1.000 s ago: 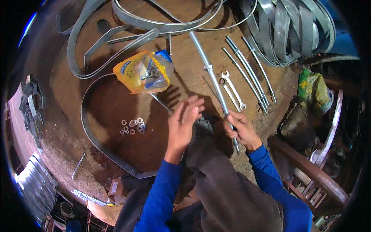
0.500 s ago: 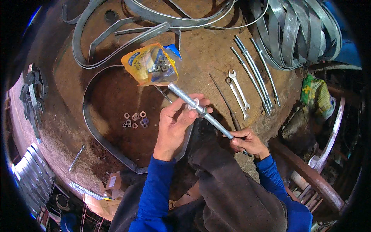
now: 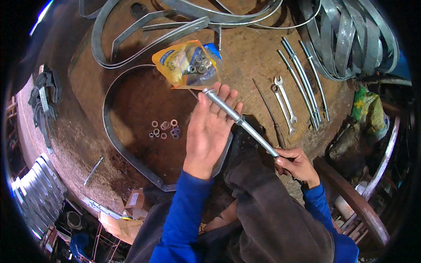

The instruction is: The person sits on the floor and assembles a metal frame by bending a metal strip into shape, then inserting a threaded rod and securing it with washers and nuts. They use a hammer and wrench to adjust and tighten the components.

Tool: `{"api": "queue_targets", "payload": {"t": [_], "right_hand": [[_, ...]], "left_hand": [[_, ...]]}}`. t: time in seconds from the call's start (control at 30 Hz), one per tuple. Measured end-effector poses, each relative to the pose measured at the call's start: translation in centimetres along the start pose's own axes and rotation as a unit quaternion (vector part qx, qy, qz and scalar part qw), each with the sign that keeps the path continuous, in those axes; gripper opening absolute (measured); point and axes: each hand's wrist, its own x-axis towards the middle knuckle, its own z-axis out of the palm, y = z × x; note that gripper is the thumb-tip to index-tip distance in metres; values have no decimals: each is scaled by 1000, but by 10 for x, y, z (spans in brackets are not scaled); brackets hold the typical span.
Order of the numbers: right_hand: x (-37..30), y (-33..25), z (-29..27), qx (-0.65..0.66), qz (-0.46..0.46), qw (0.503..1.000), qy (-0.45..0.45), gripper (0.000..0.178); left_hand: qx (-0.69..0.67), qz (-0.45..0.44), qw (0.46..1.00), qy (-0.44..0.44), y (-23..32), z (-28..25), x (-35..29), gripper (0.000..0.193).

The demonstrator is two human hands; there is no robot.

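Note:
A threaded metal rod (image 3: 258, 137) slants across in front of me, its lower end gripped between the thumb and fingers of my right hand (image 3: 297, 165). A nut (image 3: 240, 120) sits partway along it, and a washer-like ring (image 3: 208, 90) shows near the upper end. My left hand (image 3: 204, 140) is open, palm turned up and fingers stretched out, with the upper part of the rod passing over the fingers. Just beyond the fingertips lies a yellow plastic bag (image 3: 180, 65) with nuts showing inside. Several loose washers and nuts (image 3: 164, 126) lie left of my left hand.
Two spanners (image 3: 285, 103) and a thin screwdriver-like tool (image 3: 268, 105) lie right of centre, beside several rods (image 3: 302, 79). A bent metal band (image 3: 109, 127) surrounds the loose washers. Coiled metal strips (image 3: 351, 39) fill the far right. Another short rod (image 3: 93, 171) lies left.
My left fingers have uncurled from the rod and now lie stretched out beneath it. The ring has shifted from mid-rod to near the upper end. The whole view has moved slightly.

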Motion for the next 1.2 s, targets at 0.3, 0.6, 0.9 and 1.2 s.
{"api": "queue_targets", "payload": {"t": [0.3, 0.6, 0.9, 1.2], "right_hand": [[-15, 6, -2, -17, -20, 999, 47, 32], [-12, 2, -3, -32, -20, 998, 40, 32], [-11, -6, 1, -44, -2, 997, 57, 32], [27, -3, 3, -81, -26, 996, 23, 30]], "left_hand": [[455, 216, 864, 27, 38, 3, 6, 38], [608, 225, 761, 14, 42, -5, 1, 35], [751, 281, 595, -51, 42, 5, -11, 37], [757, 190, 623, -56, 21, -16, -42, 58]]}}
